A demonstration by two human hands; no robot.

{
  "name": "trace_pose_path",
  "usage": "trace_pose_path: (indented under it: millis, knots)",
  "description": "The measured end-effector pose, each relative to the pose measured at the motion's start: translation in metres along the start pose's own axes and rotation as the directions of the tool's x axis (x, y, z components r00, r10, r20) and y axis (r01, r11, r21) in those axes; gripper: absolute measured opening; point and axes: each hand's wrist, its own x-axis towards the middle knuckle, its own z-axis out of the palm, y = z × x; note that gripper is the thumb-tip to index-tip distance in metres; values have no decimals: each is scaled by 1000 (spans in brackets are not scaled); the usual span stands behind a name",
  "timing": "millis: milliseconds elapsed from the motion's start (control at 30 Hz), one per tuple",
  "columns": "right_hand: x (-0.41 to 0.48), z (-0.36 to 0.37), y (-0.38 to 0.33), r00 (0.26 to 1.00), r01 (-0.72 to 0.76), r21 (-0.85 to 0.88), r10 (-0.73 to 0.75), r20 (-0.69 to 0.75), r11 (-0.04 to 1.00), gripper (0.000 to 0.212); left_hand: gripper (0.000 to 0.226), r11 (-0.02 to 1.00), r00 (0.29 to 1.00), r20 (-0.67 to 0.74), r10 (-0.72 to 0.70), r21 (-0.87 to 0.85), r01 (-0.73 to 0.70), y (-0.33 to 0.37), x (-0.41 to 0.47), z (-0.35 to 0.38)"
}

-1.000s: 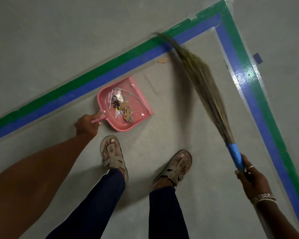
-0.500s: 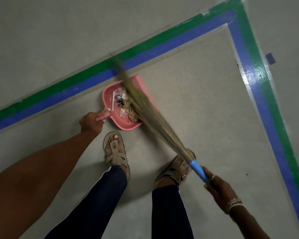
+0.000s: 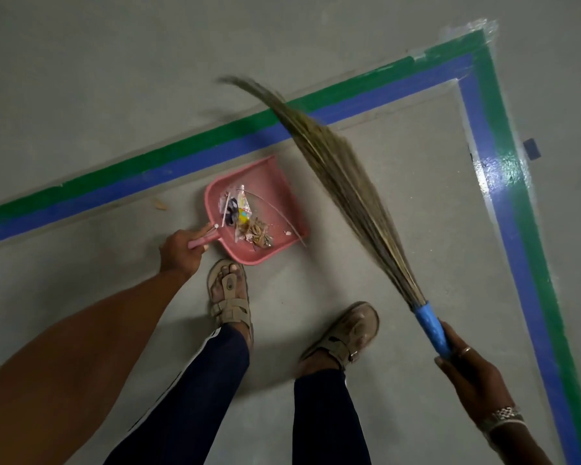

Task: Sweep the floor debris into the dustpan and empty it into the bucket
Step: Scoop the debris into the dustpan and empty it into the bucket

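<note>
Right of the scrap-filled pink plastic dustpan (image 3: 269, 176), its handle gripped by the left hand (image 3: 180, 251), the right hand (image 3: 473, 377) clasps a blue-handled grass broom (image 3: 346, 182).

We look down on a grey floor (image 3: 399, 203) where a green stripe (image 3: 182, 147) and a blue stripe (image 3: 168, 171) run side by side round a corner. On it sit a pink dustpan (image 3: 272, 182), a tan scrap (image 3: 160, 204) beside the blue stripe, and our two sandals (image 3: 228, 297).
</note>
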Motion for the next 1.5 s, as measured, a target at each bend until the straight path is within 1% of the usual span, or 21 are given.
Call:
trace_pose_path:
  millis: [133, 233, 300, 333, 400, 467, 533, 600, 667, 733, 800, 900, 967, 1033, 1067, 1167, 1267, 1333, 1433, 1500]
  knots:
    - [23, -9, -21, 1000, 17, -15, -16, 7, 1000, 68, 47, 988, 999, 36, -18, -155, 24, -19, -31, -16]
    - [35, -11, -30, 1000, 2, -30, -2, 7, 1000, 69, 52, 978, 1000, 21, -20, -208, 24, -60, -51, -25]
    - [44, -11, -35, 1000, -30, -42, 30, -3, 999, 69, 47, 962, 994, -9, -112, -250, 106, -87, -70, -35]
    - [46, -10, -38, 999, -52, -53, 52, -5, 997, 68, 44, 956, 984, -26, -177, -243, 166, -94, -85, -44]
    - [47, -9, -39, 995, -97, -78, 95, -22, 992, 69, 49, 943, 960, -80, -270, -226, 246, -112, -111, -54]
    - [48, -6, -36, 991, -127, -65, 124, -51, 990, 70, 57, 929, 952, -88, -294, -263, 262, -133, -132, -62]
    - [53, -2, -39, 985, -157, -29, 154, -76, 987, 70, 60, 918, 940, -106, -325, -273, 287, -159, -131, -64]
    - [60, 6, -34, 984, -172, -92, 167, -62, 981, 71, 64, 906, 923, -98, -373, -254, 339, -191, -119, -70]
    - [65, 18, -32, 980, -199, -131, 194, -48, 971, 71, 66, 917, 932, -100, -349, -244, 317, -223, -101, -71]
    - [68, 29, -25, 981, -192, -153, 192, -20, 969, 70, 61, 936, 946, -114, -303, -222, 273, -247, -88, -79]
    - [71, 39, -22, 980, -198, -169, 197, -21, 965, 71, 56, 960, 958, -140, -251, -162, 228, -247, -83, -96]
    - [68, 55, -19, 975, -221, -195, 220, -25, 956, 74, 52, 973, 964, -146, -224, -93, 212, -266, -77, -112]
    - [66, 66, -20, 973, -231, -177, 231, -23, 957, 76, 51, 975, 963, -149, -223, -38, 220, -276, -71, -117]
    - [67, 78, -22, 974, -224, -180, 226, -8, 958, 77, 53, 981, 967, -166, -195, -13, 195, -284, -60, -123]
    - [67, 84, -24, 975, -216, -183, 220, 4, 959, 76, 53, 983, 971, -156, -184, -14, 184, -284, -53, -127]
    - [64, 102, -29, 981, -183, -180, 192, 31, 966, 74, 51, 986, 980, -148, -135, 75, 148, -276, -26, -133]
    - [59, 117, -32, 984, -170, -183, 178, 23, 968, 75, 53, 989, 989, -138, -51, 129, 69, -252, -6, -137]
    - [55, 123, -31, 986, -155, -193, 164, 31, 969, 76, 51, 991, 991, -133, -5, 129, 22, -239, 2, -137]
    - [47, 136, -33, 982, -76, -279, 121, 146, 957, 77, 52, 989, 993, -114, 24, 149, -7, -227, 8, -126]
    - [43, 148, -41, 966, 25, -301, 54, 251, 953, 76, 49, 995, 994, -101, 37, 99, -26, -213, 8, -113]
